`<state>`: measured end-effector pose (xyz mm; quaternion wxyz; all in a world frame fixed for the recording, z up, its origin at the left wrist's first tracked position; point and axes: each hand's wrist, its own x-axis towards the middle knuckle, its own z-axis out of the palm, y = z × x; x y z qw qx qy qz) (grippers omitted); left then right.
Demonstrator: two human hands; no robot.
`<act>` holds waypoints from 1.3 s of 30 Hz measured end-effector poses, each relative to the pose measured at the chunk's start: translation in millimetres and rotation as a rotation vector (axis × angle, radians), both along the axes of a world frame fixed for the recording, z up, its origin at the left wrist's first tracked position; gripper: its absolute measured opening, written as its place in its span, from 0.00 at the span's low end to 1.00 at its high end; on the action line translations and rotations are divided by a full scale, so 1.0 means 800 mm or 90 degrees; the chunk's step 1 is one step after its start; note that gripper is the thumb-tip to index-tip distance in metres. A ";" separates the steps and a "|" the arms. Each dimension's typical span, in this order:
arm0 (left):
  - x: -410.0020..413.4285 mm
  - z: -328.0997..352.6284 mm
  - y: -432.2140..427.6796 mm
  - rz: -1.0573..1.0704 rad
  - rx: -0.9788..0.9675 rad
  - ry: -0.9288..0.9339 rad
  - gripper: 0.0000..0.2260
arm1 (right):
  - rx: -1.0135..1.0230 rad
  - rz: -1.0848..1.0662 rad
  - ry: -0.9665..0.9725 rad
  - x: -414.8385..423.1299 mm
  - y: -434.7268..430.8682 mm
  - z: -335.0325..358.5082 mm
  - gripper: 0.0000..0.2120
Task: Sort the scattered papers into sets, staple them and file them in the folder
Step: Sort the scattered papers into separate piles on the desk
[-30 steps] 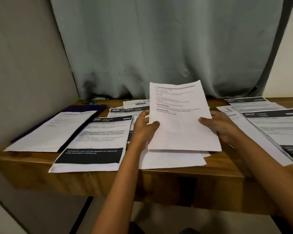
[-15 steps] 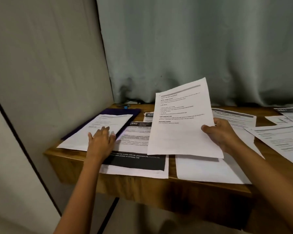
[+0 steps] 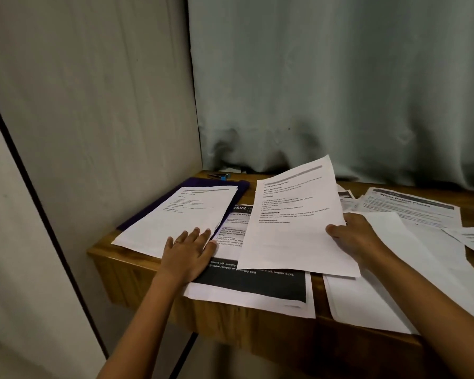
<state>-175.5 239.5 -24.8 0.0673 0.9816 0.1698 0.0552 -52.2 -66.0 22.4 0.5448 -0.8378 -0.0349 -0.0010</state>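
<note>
Pinching the printed sheet (image 3: 293,222) by its right edge, your right hand (image 3: 359,237) holds it tilted up for reading. Your left hand (image 3: 188,255) lies flat, fingers straight, pinning the similar-looking set (image 3: 181,214) atop the purple folder (image 3: 241,187), probably the sheet's destination.

Scattered printed papers (image 3: 411,206), purple folder (image 3: 197,182) underneath.

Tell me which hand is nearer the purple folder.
Left. The left hand rests flat on the white sheet lying on the purple folder, at its near corner. The right hand is off to the right, pinching a raised sheet, well clear of the folder.
</note>
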 end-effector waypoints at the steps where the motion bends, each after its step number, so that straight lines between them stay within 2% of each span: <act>1: 0.001 0.000 0.000 0.002 0.002 0.002 0.27 | -0.001 -0.001 0.001 0.001 0.003 -0.001 0.14; 6: 0.004 -0.003 0.002 0.010 0.001 0.002 0.27 | 0.009 0.004 0.008 0.005 0.020 -0.006 0.10; 11: 0.004 -0.007 0.003 0.008 0.004 -0.002 0.26 | 0.030 0.030 0.007 0.008 0.036 -0.007 0.10; 15: 0.004 -0.010 0.005 0.007 -0.002 -0.003 0.27 | 0.034 0.030 0.020 0.009 0.042 -0.011 0.12; 20: 0.001 -0.009 0.004 -0.001 -0.028 -0.032 0.36 | 0.031 0.005 0.027 0.009 0.023 0.003 0.17; 24: -0.005 0.002 -0.001 -0.010 -0.025 -0.060 0.35 | 0.039 -0.014 0.040 0.009 -0.008 0.013 0.20; 26: -0.006 0.011 -0.011 -0.015 -0.029 -0.094 0.32 | 0.047 -0.022 0.043 0.006 -0.024 0.017 0.20; 28: -0.004 0.023 -0.029 -0.026 -0.036 -0.124 0.29 | 0.055 -0.034 0.044 -0.001 -0.041 0.020 0.20; 36: 0.002 0.058 -0.169 -0.176 -0.209 -0.220 0.30 | 0.128 -0.087 0.016 -0.027 -0.134 0.023 0.17; 39: 0.004 0.058 -0.230 -0.229 -0.230 -0.223 0.27 | 0.141 -0.133 0.019 -0.039 -0.177 0.025 0.17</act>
